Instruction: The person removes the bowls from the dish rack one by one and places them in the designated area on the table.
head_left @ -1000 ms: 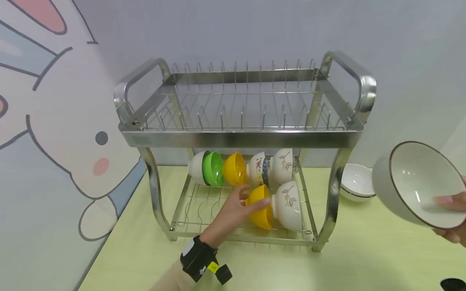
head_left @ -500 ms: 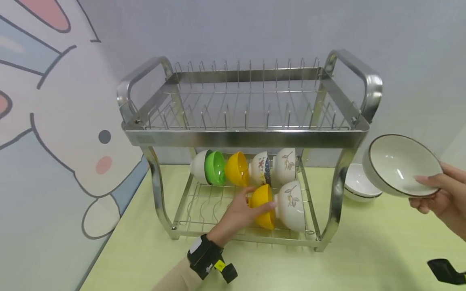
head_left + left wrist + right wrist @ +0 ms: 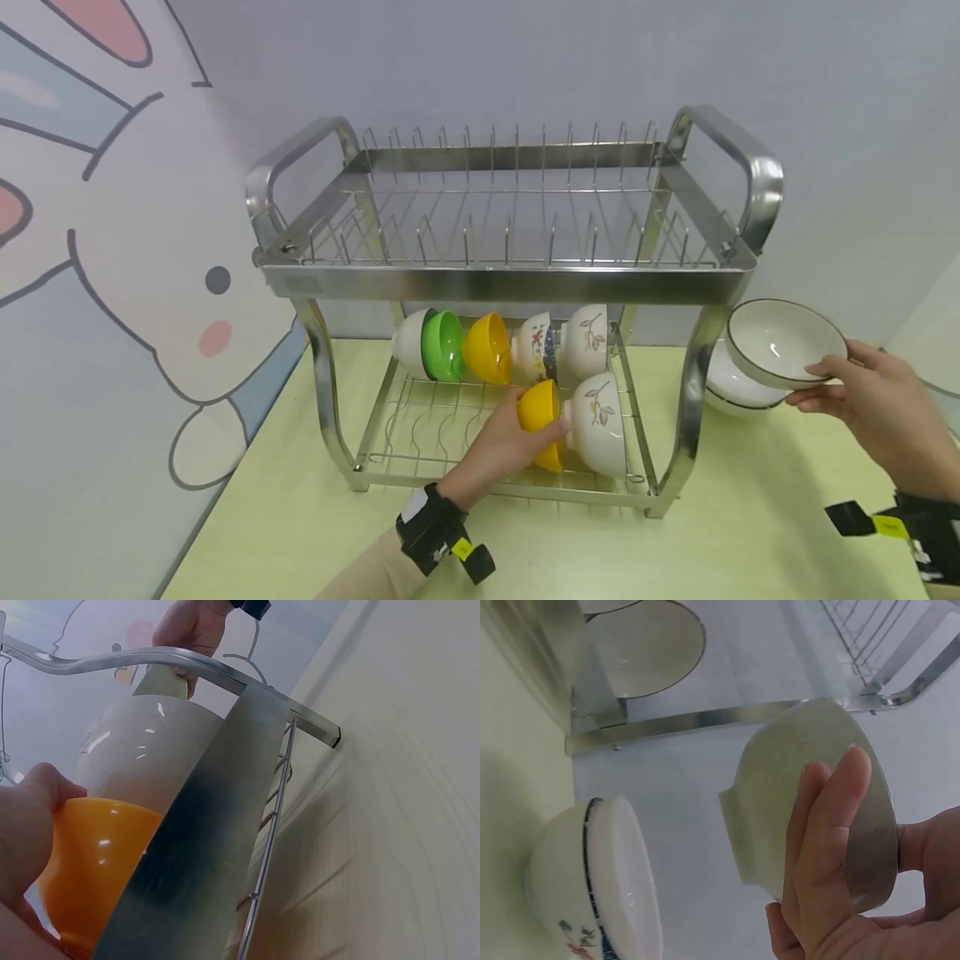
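Note:
On the rack's lower tier, my left hand (image 3: pixel 498 442) grips a yellow bowl (image 3: pixel 537 402) that stands on its side, thumb across it. The left wrist view shows this yellow bowl (image 3: pixel 101 862) behind the metal rail, close to a larger pale bowl. At the right, my right hand (image 3: pixel 881 404) pinches a white bowl (image 3: pixel 791 337) with a dark rim, thumb inside and fingers underneath. That bowl is over nested white bowls (image 3: pixel 731 383) on the table. In the right wrist view, a gap separates the held bowl (image 3: pixel 780 765) from the nested bowls (image 3: pixel 559 859).
A two-tier metal dish rack (image 3: pixel 487 285) stands against the wall. Its lower tier also carries a green bowl (image 3: pixel 444 350), another yellow bowl (image 3: pixel 486 350), a patterned bowl (image 3: pixel 529 346) and white bowls with twig prints, one (image 3: pixel 596 425) right beside my left hand.
My right hand has carried the white bowl left and down, from the right edge to over the nested bowls. My left hand keeps its place at the yellow bowl.

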